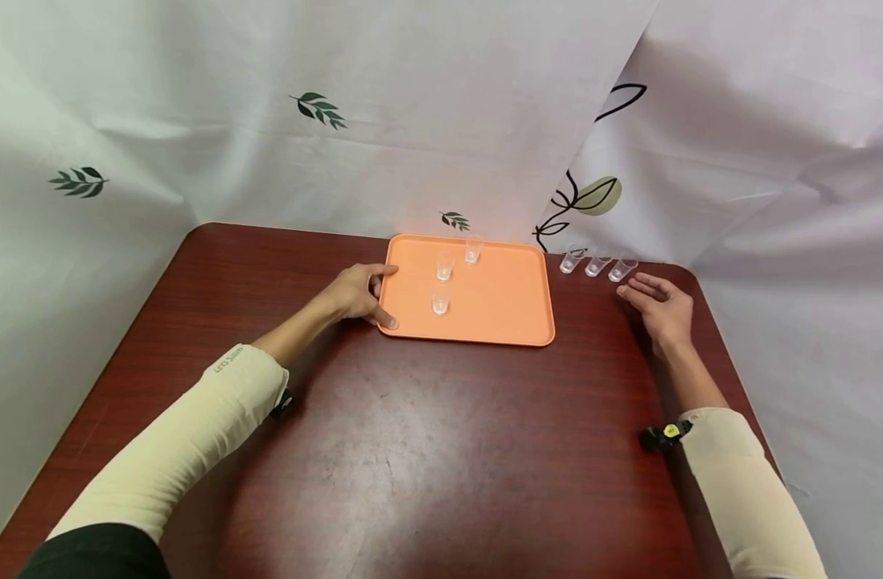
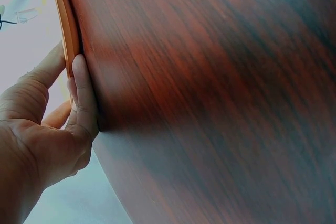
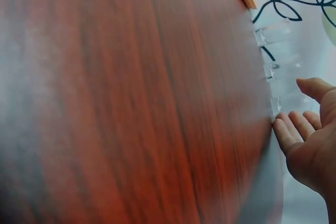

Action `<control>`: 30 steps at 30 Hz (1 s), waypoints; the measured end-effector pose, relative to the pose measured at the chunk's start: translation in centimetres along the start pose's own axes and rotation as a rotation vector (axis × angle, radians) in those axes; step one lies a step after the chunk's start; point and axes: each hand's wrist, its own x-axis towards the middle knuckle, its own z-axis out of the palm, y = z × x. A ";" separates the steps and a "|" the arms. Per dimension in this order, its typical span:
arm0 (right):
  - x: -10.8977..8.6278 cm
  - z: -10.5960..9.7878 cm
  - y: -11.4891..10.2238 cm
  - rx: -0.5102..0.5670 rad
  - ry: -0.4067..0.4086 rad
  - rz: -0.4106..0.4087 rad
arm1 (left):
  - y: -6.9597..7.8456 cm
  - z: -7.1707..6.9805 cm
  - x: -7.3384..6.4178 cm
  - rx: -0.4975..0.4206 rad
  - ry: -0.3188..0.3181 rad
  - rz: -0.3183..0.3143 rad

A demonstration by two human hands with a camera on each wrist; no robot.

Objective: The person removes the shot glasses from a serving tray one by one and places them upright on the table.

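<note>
At the back of the table lies an orange tray (image 1: 499, 301). Three small clear plastic cups stand on its left half: a near cup (image 1: 440, 301), a middle cup (image 1: 445, 266) and a far cup (image 1: 474, 250). My left hand (image 1: 355, 293) holds the tray's left edge, its thumb over the near corner; the left wrist view shows fingers (image 2: 84, 93) along the rim. Right of the tray, a left cup (image 1: 572, 260), a centre cup (image 1: 597, 264) and a right cup (image 1: 622, 268) stand in a row. Beside the right one, my right hand (image 1: 662, 310) has extended fingers and holds nothing.
The dark red wooden table (image 1: 427, 450) has rounded far corners. A white curtain (image 1: 384, 145) with leaf prints hangs right behind its back edge, with more cloth at both sides. A black wrist camera (image 1: 659, 438) sits under the right forearm.
</note>
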 end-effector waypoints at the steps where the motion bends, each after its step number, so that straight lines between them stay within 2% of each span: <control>1: -0.1 0.1 0.0 0.005 -0.007 -0.006 | 0.0 0.0 0.0 0.002 0.000 0.000; 11: -0.9 1.7 0.2 0.025 -0.063 -0.064 | 0.0 0.0 -0.1 -0.004 0.002 0.000; 25: -1.6 6.7 0.4 -0.036 -0.150 -0.108 | -0.1 0.0 0.0 -0.010 -0.004 -0.006; 30: -1.8 8.4 0.0 -0.070 -0.190 -0.149 | -0.1 0.0 0.0 -0.008 0.003 -0.004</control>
